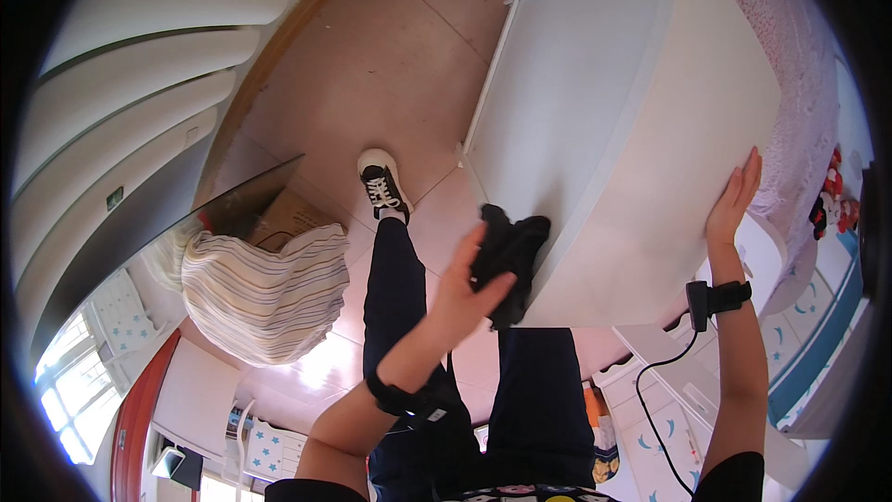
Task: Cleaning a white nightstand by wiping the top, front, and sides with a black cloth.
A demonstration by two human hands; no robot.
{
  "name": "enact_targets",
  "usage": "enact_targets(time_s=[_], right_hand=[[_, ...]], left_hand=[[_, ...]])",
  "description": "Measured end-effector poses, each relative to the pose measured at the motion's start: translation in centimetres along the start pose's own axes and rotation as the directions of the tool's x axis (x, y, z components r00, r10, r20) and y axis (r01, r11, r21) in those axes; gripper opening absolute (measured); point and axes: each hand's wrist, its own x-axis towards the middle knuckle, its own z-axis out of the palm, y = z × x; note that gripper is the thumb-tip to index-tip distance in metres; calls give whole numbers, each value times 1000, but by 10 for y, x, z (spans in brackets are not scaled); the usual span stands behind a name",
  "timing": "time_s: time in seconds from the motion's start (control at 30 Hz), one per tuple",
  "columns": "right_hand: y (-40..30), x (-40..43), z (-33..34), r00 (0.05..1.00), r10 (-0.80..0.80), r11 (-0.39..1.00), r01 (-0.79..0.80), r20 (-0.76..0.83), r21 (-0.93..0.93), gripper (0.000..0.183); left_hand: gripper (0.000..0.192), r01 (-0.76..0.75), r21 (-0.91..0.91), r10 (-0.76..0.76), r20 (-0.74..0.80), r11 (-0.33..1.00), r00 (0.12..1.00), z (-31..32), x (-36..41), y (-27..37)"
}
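Observation:
My left hand (463,293) holds a bunched black cloth (512,258), thumb and fingers pressing it. The cloth lies against the near lower part of a white cabinet (578,63), by the edge between its side panel and its broad smooth panel (669,209). At the far right edge of that broad panel rests my right hand (735,199), its fingers stretched out along the rim. Each wrist wears a black strap, and a black cable (648,390) runs from the right one.
A bed with a pink patterned cover (759,21) stands behind the cabinet. Left of my leg is a striped cloth (268,293) next to a cardboard box (296,216). My shoe (383,185) stands on the tiled floor (348,84). White slats (167,42) line the far left.

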Motion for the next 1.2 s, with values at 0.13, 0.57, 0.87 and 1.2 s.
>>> enact_targets(time_s=[0.13,0.57,0.87,1.2], right_hand=[[-2,-1,2,1000,16,1000,-16,11,-3,49],[-8,-1,4,1000,9,1000,-9,26,7,49],[-1,-3,-2,997,6,1000,-4,73,-16,48],[-16,-4,3,994,62,997,-65,91,34,50]], left_hand=[[61,-235,341,211,107,910,972,13,2,5],[59,-194,632,202,60,750,977,-22,69,-72],[68,-171,682,244,-11,711,970,-51,171,-161],[65,-8,578,313,-430,816,847,-74,247,-180]])
